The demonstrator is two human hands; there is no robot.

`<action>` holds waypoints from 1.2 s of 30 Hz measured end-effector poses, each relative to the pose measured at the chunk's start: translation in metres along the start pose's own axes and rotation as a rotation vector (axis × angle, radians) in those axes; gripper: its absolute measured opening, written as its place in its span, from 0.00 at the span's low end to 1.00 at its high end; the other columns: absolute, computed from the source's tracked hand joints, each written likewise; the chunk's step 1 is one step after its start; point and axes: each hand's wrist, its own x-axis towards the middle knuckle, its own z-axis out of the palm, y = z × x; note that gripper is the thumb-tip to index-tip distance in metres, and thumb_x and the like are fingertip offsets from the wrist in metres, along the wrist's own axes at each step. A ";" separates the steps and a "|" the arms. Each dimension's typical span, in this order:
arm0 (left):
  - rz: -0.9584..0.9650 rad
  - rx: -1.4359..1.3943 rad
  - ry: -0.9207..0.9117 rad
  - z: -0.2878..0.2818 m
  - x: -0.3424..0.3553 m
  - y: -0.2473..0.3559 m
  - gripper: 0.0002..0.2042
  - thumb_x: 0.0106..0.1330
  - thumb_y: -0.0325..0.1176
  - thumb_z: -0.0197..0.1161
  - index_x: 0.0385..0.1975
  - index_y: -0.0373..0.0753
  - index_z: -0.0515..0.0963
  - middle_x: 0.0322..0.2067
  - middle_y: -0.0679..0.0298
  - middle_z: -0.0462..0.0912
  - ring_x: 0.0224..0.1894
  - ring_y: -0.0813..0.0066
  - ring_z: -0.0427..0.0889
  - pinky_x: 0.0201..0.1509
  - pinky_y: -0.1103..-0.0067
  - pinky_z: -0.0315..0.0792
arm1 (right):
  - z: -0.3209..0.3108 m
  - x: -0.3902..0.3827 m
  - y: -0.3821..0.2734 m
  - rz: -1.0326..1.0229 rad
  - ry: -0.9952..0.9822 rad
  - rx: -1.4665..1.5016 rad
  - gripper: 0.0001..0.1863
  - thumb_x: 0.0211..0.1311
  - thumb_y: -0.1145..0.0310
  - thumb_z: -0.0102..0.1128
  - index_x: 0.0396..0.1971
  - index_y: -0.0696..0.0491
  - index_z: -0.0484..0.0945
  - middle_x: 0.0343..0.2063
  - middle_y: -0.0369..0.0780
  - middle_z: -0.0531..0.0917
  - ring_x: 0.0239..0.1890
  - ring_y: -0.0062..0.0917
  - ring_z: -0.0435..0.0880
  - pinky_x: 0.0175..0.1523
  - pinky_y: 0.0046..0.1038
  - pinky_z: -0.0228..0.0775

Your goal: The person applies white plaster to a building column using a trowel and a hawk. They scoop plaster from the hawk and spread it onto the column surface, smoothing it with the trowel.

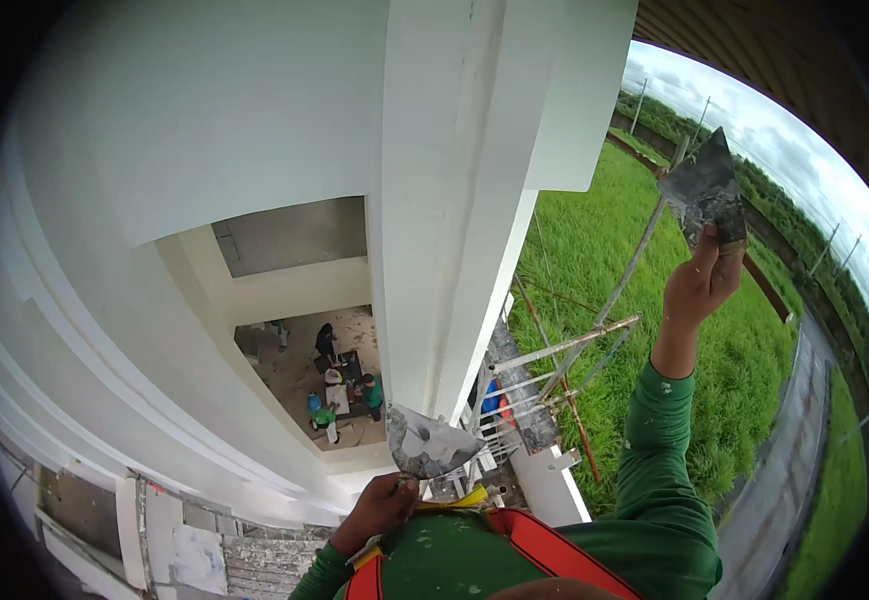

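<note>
Two putty blades in hand, high beside a white column.

Right hand (702, 285) raised at arm's length, fingers clamped on the handle end of a flat putty blade (706, 185), blade up and smeared grey. Left hand (379, 505) low near the chest, closed on the handle of a second blade (426, 442) carrying grey-white filler. Judged light, thin, stiff yet springy; wet filler likely slippery, so best gripped at the handle only, clear of the edge. White column (454, 200) directly ahead, just beyond the lower blade. Scaffold poles (574, 345) between column and grass (594, 260). People (339, 390) far below on the ground floor.
</note>
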 end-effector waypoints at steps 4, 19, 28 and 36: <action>0.041 -0.082 -0.142 0.004 0.027 0.004 0.18 0.77 0.43 0.49 0.27 0.39 0.72 0.18 0.69 0.74 0.19 0.83 0.73 0.23 0.84 0.66 | 0.035 0.094 -0.025 -0.442 -0.039 -0.284 0.19 0.57 0.81 0.56 0.49 0.55 0.81 0.38 0.42 0.79 0.37 0.30 0.78 0.41 0.29 0.71; 0.011 -0.170 0.038 0.000 0.002 0.016 0.18 0.76 0.44 0.51 0.27 0.36 0.74 0.17 0.65 0.73 0.19 0.76 0.72 0.25 0.79 0.67 | 0.223 0.291 -0.032 -0.831 -0.141 -0.410 0.18 0.49 0.83 0.49 0.43 0.59 0.78 0.42 0.50 0.80 0.46 0.47 0.78 0.52 0.41 0.72; 0.037 -0.124 0.021 -0.004 0.009 0.008 0.18 0.76 0.43 0.50 0.26 0.37 0.74 0.16 0.66 0.73 0.18 0.77 0.73 0.24 0.80 0.67 | 0.221 0.272 -0.020 -0.816 -0.202 -0.470 0.20 0.49 0.79 0.54 0.45 0.58 0.79 0.44 0.51 0.80 0.47 0.47 0.78 0.56 0.44 0.68; 0.057 -0.015 -0.092 -0.008 0.009 0.016 0.17 0.76 0.42 0.51 0.26 0.38 0.71 0.17 0.70 0.72 0.19 0.82 0.71 0.26 0.81 0.67 | 0.200 0.210 -0.032 -0.690 -0.362 -0.501 0.23 0.50 0.77 0.57 0.51 0.54 0.78 0.46 0.45 0.81 0.48 0.42 0.78 0.54 0.42 0.70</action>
